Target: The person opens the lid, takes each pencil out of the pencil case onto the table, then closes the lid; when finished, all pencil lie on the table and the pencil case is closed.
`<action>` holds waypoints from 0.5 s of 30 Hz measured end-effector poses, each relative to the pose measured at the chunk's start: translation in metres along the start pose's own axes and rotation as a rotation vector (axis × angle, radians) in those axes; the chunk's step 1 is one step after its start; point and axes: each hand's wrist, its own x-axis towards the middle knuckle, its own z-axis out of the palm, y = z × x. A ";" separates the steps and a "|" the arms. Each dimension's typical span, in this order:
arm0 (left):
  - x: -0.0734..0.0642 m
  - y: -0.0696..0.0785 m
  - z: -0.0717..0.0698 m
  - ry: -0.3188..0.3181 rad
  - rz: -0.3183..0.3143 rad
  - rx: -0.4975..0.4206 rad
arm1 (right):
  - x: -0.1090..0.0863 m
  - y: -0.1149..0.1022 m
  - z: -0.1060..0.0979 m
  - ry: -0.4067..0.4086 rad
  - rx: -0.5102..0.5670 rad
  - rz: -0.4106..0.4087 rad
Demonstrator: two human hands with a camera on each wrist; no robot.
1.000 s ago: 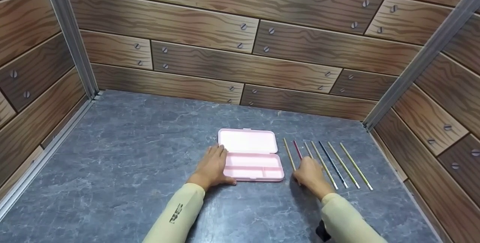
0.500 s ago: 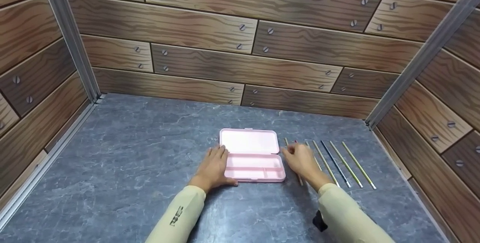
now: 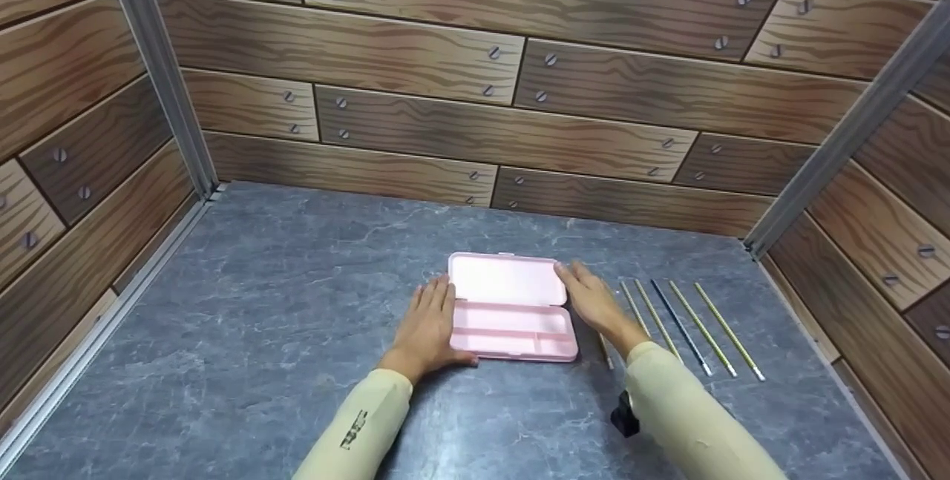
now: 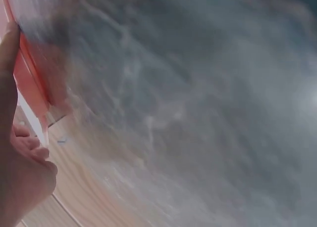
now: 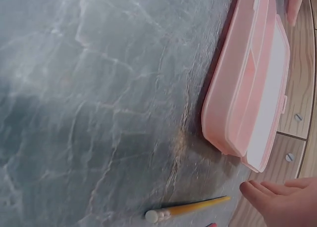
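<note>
An open pink pencil case [image 3: 512, 317] lies on the table, its pale-lined lid [image 3: 508, 280] folded back away from me. My left hand [image 3: 427, 328] rests along the case's left side, fingers straight and thumb by the front edge. At the lid's right edge, my right hand [image 3: 594, 302] has its fingers extended; they touch or nearly touch it. In the right wrist view, that hand's fingertips [image 5: 245, 187] hold nothing. A yellow pencil [image 5: 193, 207] with a white eraser lies beneath the right hand, partly hidden in the head view. A small red tip shows beside it.
Several more pencils lie in a slanted row to the right, among them a dark blue one [image 3: 681, 326] and a yellow-green one [image 3: 729, 330]. Wood-patterned walls [image 3: 415, 109] with metal corner posts [image 3: 167, 79] enclose the grey marbled table [image 3: 297, 280].
My right hand has moved from the pencils up and left to the lid's right edge, and its curled fingers have straightened. The left hand stays on the case. The head view has shifted slightly.
</note>
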 end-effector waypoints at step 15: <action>-0.004 -0.007 -0.020 -0.067 -0.105 0.055 | 0.017 -0.003 0.004 -0.031 0.057 0.013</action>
